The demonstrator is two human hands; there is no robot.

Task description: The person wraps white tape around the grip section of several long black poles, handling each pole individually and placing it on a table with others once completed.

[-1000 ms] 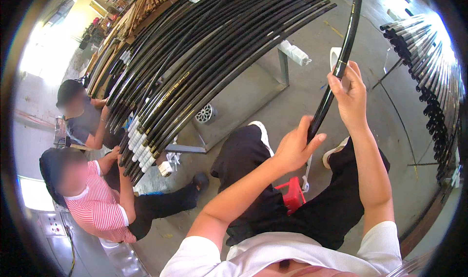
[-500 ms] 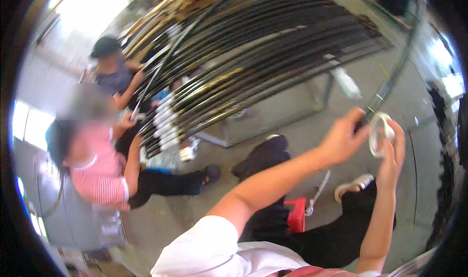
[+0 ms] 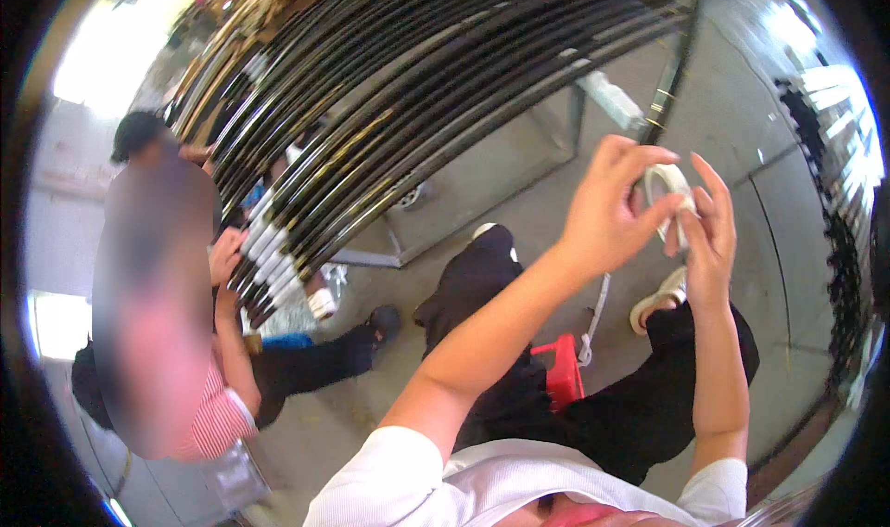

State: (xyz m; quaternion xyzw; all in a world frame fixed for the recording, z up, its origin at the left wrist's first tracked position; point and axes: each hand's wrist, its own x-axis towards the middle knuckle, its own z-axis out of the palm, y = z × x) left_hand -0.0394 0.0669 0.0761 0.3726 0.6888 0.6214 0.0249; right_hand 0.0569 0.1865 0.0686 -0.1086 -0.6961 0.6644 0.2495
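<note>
A white roll of tape is held in my right hand, with some fingers raised away from it. My left hand is curled at the lower end of a long black rod, and its thumb reaches across to the roll. The rod rises from my fingers toward the top edge; pale bands mark it just above my hand. Its very end is hidden behind my fingers. Whether a strip of tape runs between roll and rod I cannot make out.
Many similar black rods lie side by side on a metal-framed stand, several with white-wrapped ends. Two people sit at left; one in a striped shirt has a hand on those ends. A red stool is between my legs.
The view has shifted, so rods and stand appear farther left. My left thumb has come over to the tape roll, and my hands are closer together. The striped-shirt person's hand is now at the wrapped ends.
</note>
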